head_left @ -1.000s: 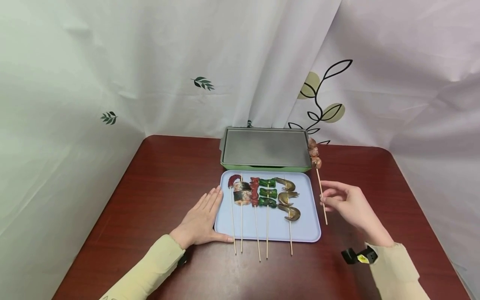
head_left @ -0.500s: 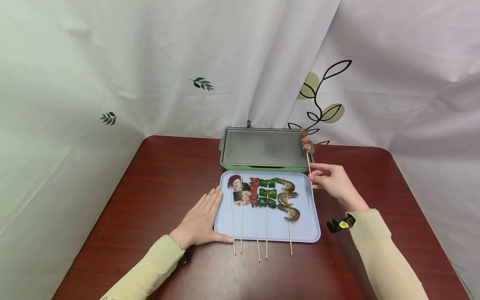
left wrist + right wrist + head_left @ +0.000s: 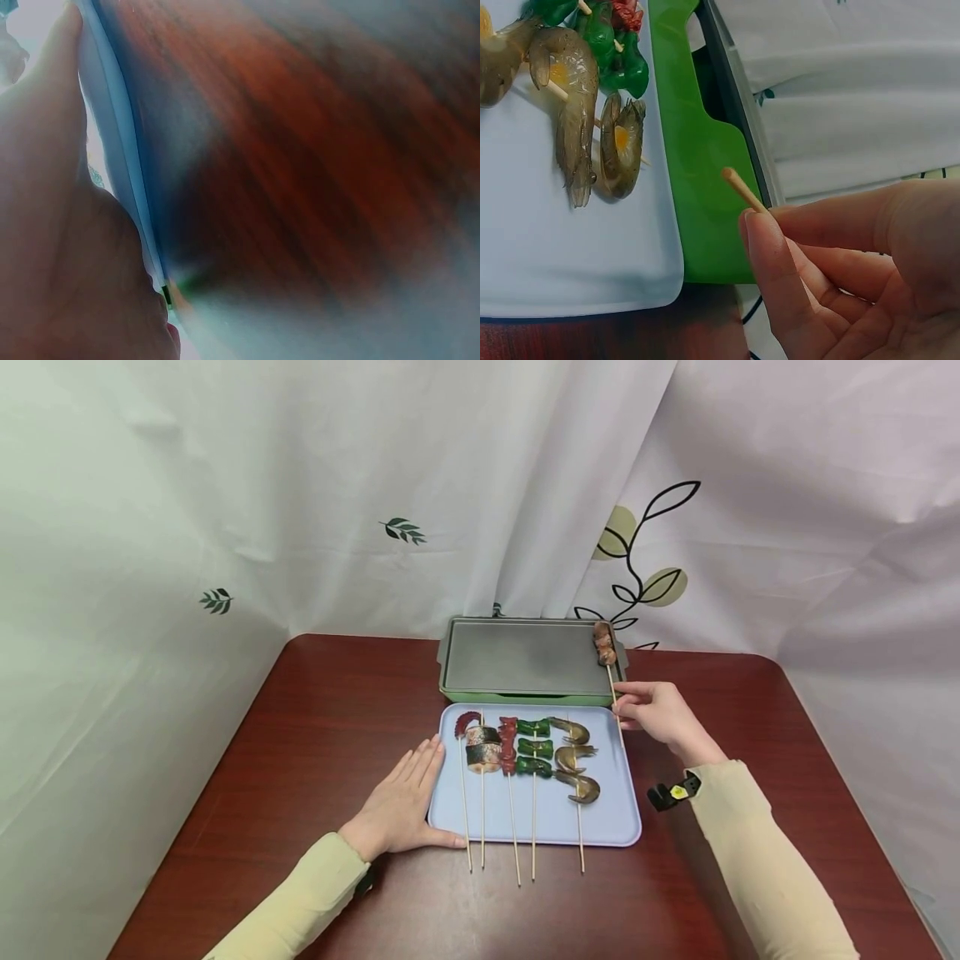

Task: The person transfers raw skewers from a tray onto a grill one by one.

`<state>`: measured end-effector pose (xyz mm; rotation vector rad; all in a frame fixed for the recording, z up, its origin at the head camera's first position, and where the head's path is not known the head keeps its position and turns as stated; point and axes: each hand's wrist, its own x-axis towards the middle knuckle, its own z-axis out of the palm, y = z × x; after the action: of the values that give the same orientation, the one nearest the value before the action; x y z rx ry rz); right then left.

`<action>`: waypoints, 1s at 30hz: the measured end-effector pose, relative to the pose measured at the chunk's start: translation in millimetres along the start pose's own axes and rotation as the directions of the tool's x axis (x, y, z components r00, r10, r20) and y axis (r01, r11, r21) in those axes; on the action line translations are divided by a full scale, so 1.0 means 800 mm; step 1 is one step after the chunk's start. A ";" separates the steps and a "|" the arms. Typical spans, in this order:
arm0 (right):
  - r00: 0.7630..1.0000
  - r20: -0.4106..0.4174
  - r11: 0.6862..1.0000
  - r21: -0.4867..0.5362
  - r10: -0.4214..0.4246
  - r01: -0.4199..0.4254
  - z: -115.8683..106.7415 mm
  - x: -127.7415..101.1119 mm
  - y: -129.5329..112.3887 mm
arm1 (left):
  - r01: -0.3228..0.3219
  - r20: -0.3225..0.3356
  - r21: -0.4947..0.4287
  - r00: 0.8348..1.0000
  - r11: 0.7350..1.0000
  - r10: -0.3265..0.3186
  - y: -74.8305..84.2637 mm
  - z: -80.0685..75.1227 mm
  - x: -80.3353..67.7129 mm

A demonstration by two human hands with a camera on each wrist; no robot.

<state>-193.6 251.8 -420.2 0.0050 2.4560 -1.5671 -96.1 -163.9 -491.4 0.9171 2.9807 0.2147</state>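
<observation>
The left hand (image 3: 401,802) lies flat with straight fingers on the table (image 3: 300,760), touching the edge of the blue tray (image 3: 600,827). Further back, the right hand (image 3: 656,714) pinches the stick of the meat skewer (image 3: 604,645). Its meat end sits over the right edge of the green grill (image 3: 525,656).
</observation>
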 end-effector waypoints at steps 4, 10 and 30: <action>1.000 0.008 1.000 0.001 0.004 -0.004 0.000 0.000 0.000 | 0.001 0.005 -0.008 1.000 1.000 -0.001 0.002 -0.002 -0.001; 1.000 -0.009 1.000 -0.026 0.016 -0.017 -0.002 -0.006 -0.001 | 0.011 0.042 0.001 0.999 1.000 -0.011 0.004 -0.005 -0.001; 0.969 -0.153 0.966 -0.201 -0.194 0.161 -0.019 -0.089 -0.060 | 0.008 0.020 0.016 1.000 1.000 -0.009 -0.002 0.003 0.001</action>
<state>-133.2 253.5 -357.2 -0.1208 2.8013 -1.4496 -97.7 -164.6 -494.3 0.9025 2.9714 0.1804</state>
